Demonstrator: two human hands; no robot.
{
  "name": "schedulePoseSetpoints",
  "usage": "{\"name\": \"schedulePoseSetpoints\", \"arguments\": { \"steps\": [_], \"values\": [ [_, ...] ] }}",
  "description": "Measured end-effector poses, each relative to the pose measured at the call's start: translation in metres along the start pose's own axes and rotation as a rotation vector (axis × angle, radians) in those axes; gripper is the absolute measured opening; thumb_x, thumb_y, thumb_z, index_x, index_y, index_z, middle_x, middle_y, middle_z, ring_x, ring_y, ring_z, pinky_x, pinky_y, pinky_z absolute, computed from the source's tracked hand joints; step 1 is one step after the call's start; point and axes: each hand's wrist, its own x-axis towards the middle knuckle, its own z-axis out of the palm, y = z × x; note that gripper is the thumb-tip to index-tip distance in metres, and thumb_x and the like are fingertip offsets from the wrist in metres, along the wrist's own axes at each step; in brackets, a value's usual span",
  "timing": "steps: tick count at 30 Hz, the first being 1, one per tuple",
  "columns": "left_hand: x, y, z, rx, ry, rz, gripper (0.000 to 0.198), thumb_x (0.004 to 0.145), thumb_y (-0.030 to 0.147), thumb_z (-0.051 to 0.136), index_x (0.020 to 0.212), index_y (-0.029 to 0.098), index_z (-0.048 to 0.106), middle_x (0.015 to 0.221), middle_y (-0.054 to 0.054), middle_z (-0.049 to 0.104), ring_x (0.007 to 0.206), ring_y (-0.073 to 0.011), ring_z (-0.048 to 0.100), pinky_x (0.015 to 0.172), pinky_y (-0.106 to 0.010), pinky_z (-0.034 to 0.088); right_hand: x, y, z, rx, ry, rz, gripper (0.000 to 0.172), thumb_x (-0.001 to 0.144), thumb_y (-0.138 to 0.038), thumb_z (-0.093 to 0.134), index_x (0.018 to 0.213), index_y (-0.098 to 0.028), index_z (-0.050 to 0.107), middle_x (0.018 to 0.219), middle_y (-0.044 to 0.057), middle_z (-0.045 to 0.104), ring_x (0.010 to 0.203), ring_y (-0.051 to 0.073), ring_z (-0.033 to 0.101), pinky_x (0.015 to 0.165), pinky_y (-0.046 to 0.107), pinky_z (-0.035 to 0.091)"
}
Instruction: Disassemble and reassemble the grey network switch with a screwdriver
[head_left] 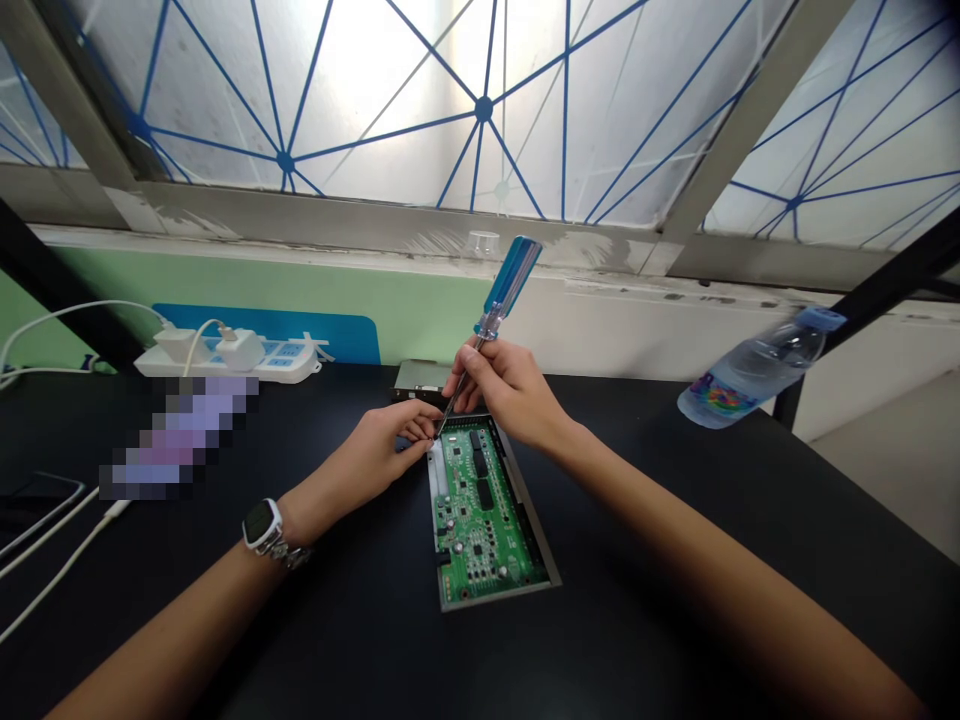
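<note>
Gripping a blue-handled screwdriver (512,277) by its shaft, the right hand (506,385) is closed, the tool tilted and its tip at the far left corner of a green circuit board (466,510). The left hand (386,440) curls its fingers narrowly at that corner; whether they pinch anything, I cannot tell from here. The board lies flat on the black surface (345,630), between the forearms (667,512).
</note>
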Motion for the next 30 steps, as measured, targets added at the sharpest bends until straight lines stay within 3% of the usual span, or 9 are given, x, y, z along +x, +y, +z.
{"name": "schedulePoseSetpoints", "arguments": {
  "steps": [17, 30],
  "values": [
    [-0.0008, -0.0005, 0.0012, -0.019, -0.004, -0.029, 0.034, 0.088, 0.026, 0.071, 0.12, 0.02, 0.063, 0.098, -0.004, 0.072, 0.087, -0.0183, 0.071, 0.084, -0.035, 0.06, -0.0005, -0.0033, -0.001, 0.02, 0.021, -0.046, 0.038, 0.103, -0.048, 0.05, 0.082, -0.018, 0.061, 0.079, 0.004, 0.074, 0.059, 0.012, 0.069, 0.06, 0.028, 0.057],
    [0.001, 0.0011, 0.0033, 0.11, 0.007, 0.021, 0.015, 0.089, 0.019, 0.066, 0.104, 0.018, 0.067, 0.083, 0.0, 0.067, 0.074, -0.0151, 0.062, 0.072, -0.029, 0.053, -0.0012, -0.0053, 0.0003, 0.062, 0.035, -0.069, 0.037, 0.104, -0.047, 0.05, 0.081, -0.018, 0.06, 0.077, 0.004, 0.073, 0.058, 0.012, 0.068, 0.058, 0.028, 0.057]
  ]
}}
